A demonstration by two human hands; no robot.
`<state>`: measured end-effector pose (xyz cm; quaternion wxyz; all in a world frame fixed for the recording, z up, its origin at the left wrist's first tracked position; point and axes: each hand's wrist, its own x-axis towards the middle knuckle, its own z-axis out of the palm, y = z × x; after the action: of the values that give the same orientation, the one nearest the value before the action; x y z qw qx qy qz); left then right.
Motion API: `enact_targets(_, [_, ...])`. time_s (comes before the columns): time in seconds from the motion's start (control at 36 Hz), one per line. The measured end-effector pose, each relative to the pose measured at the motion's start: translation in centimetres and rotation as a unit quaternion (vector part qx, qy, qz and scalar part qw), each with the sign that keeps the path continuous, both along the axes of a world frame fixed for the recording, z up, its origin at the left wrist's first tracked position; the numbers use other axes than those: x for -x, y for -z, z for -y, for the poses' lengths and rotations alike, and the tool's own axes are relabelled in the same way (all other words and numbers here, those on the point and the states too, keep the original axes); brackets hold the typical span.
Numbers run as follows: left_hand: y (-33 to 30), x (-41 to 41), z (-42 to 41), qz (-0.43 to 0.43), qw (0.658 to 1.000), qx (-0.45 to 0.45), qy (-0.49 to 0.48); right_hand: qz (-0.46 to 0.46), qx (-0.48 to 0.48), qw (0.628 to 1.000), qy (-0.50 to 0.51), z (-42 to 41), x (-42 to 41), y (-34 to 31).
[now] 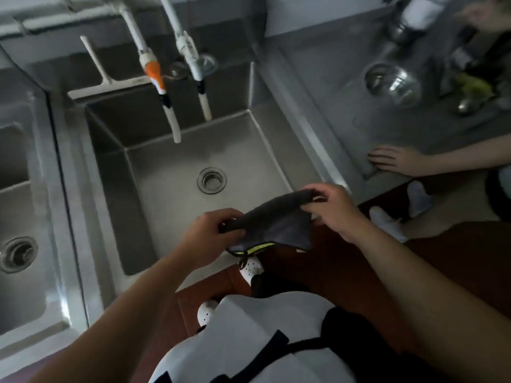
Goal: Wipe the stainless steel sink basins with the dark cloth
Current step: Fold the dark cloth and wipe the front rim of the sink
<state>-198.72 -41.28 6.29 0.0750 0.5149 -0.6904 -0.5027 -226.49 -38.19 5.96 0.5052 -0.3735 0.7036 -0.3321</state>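
In the lower middle of the frame, the left hand (210, 227) is pinching one end of the dark cloth (272, 222) while the right hand (336, 210) is gripping the other end, so the cloth is hanging stretched between them above the near rim of the middle sink basin (154, 172), not yet touching steel. It is sagging and folding in the middle, so it is likely light, soft and limp; bunching it into one palm would probably be giving a firmer pad for wiping than holding it by the ends. A yellow-green edge is showing underneath it. The middle basin is holding only its drain strainer (211, 180) and looking dry. At the left edge, the left basin (19, 217) is showing a drain. In the upper right, the right basin (331, 78) is holding a metal bowl (392, 81) and blurred items, with another person's hand (392, 160) resting on its rim.
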Motion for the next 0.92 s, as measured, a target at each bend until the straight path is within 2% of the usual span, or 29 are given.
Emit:
enact_targets(0.08, [-0.5, 4.5, 0.4, -0.066, 0.995, -0.063, 0.041, -0.03, -0.015, 0.999, 0.022, -1.0, 4.8, -1.3])
enact_targets(0.22, [-0.6, 11.4, 1.8, -0.188, 0.954, -0.234, -0.007, -0.038, -0.04, 0.997, 0.046, -0.3, 11.8, -2.8])
enact_targets(0.36, [2.0, 16.0, 5.5, -0.161, 0.945, -0.268, -0.097, -0.2, -0.001, 0.98, -0.009, 3.5, 15.0, 0.8])
enact_targets(0.39, [3.1, 16.5, 6.1, -0.129, 0.955, -0.247, -0.104, -0.222, -0.011, 0.975, -0.022, 4.2, 14.9, 2.1])
enact_targets(0.44, [5.3, 17.2, 7.0, 0.016, 0.99, -0.131, -0.044, -0.29, -0.056, 0.952, -0.075, 4.9, 14.0, 4.7])
enact_targets(0.5, [6.7, 17.8, 6.5, 0.156, 0.985, 0.011, 0.067, -0.409, -0.083, 0.895, -0.157, 4.6, 12.9, 7.4])
enact_targets(0.53, [7.2, 18.2, 5.8, 0.181, 0.975, 0.064, 0.112, -0.444, -0.089, 0.869, -0.2, 3.9, 12.2, 8.5])
enact_targets(0.58, [8.1, 19.1, 3.7, 0.195, 0.953, 0.128, 0.192, -0.465, -0.1, 0.838, -0.268, 2.1, 11.2, 10.2])
enact_targets(0.67, [9.3, 20.1, 0.6, 0.221, 0.933, 0.127, 0.253, -0.472, -0.073, 0.84, -0.256, -0.1, 11.2, 11.4])
enact_targets(0.83, [10.4, 20.2, -1.7, 0.228, 0.93, 0.146, 0.25, -0.48, -0.053, 0.844, -0.233, -0.7, 11.9, 12.1])
enact_targets(0.92, [10.2, 19.7, -2.7, 0.226, 0.918, 0.167, 0.281, -0.485, -0.054, 0.839, -0.242, -1.8, 12.8, 12.2])
